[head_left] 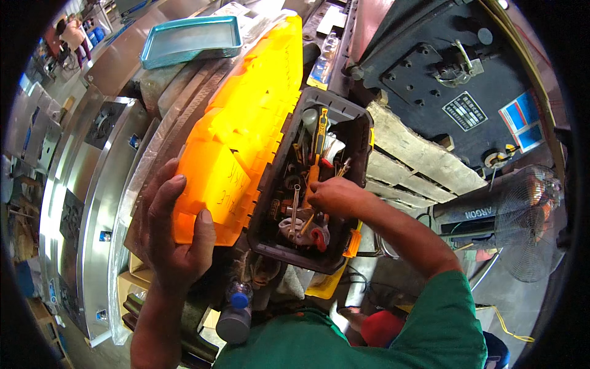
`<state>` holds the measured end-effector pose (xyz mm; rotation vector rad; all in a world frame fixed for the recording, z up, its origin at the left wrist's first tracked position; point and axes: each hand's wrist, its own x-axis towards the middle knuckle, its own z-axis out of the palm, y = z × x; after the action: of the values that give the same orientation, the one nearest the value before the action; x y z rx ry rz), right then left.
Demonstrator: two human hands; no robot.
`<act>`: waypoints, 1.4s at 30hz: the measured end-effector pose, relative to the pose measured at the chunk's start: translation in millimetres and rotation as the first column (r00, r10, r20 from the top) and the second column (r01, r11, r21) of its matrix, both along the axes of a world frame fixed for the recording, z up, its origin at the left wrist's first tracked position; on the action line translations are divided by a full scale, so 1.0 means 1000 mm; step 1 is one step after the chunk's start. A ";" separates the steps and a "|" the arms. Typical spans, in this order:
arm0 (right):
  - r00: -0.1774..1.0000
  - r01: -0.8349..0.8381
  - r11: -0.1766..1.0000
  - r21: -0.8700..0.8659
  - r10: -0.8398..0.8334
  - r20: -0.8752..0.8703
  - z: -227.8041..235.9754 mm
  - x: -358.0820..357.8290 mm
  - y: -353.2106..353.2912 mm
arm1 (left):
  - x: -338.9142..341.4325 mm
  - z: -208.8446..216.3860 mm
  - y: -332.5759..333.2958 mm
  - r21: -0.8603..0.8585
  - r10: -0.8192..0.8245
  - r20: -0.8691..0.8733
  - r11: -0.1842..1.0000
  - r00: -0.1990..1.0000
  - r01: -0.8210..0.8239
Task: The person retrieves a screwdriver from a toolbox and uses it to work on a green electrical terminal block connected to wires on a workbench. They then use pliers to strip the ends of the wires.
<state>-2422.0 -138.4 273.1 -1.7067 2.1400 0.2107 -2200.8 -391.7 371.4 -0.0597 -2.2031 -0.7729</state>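
Note:
A black toolbox (263, 241) stands open in front of me, its yellow-orange lid (224, 154) swung out to the left. My left hand (178, 227) is beside the lid's near end, thumb and fingers apart; I cannot tell if it touches the lid. Inside the box, my right hand (337, 197) has its fingers closed at an orange tool handle (311, 178). Around it lie a wrench (296, 200), a yellow-and-black tool (321, 132), a whitish cloth or glove (332, 149) and several jumbled tools. My fingers partly hide the handle.
Blue-rimmed trays (190, 43) are stacked beyond the lid. A capped bottle (235, 310) stands close to my body. On the right are wooden slats (424, 150), a dark machine panel (458, 80) and a caged fan (525, 215). Steel panels (101, 203) line the left. Far off stands a person (75, 38).

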 end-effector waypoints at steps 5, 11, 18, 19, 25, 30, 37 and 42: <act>0.994 -0.036 0.988 -0.153 0.019 -0.110 0.040 -0.035 -0.007 | 0.001 -0.003 0.000 0.008 0.009 -0.006 1.000 1.000 -0.008; 0.990 -0.051 0.962 -0.267 0.014 -0.138 0.091 -0.032 -0.010 | 0.003 -0.004 0.001 0.017 0.030 0.014 0.999 0.999 -0.030; 0.971 -0.187 0.916 -0.356 0.116 -0.211 0.062 -0.028 -0.020 | -0.001 -0.003 0.000 0.022 0.001 -0.009 1.000 1.000 -0.001; 0.971 -0.192 0.906 -0.378 0.119 -0.208 0.053 -0.026 -0.024 | 0.001 -0.004 0.000 0.028 -0.001 -0.013 1.000 1.000 0.001; 0.994 0.096 0.870 -0.484 -0.112 -0.003 0.026 -0.005 -0.030 | 0.000 -0.004 0.003 0.029 -0.009 -0.032 1.000 0.999 0.010; 0.954 0.289 0.941 -0.177 -0.269 0.129 0.030 0.030 -0.010 | -0.001 -0.002 0.004 0.006 0.002 -0.049 1.000 0.999 -0.002; 0.868 0.451 0.880 0.147 -0.471 0.160 0.000 0.073 -0.031 | 0.002 -0.005 0.004 -0.009 0.033 -0.050 0.999 0.998 -0.033; 0.861 0.479 0.878 -0.010 -0.467 0.203 -0.034 0.091 -0.025 | -0.001 -0.001 0.007 -0.003 0.011 -0.045 1.000 0.999 -0.011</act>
<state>-2330.9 -163.7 239.3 -1.1173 2.3496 -0.1570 -2201.3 -384.8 370.2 -0.0656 -2.1605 -0.7547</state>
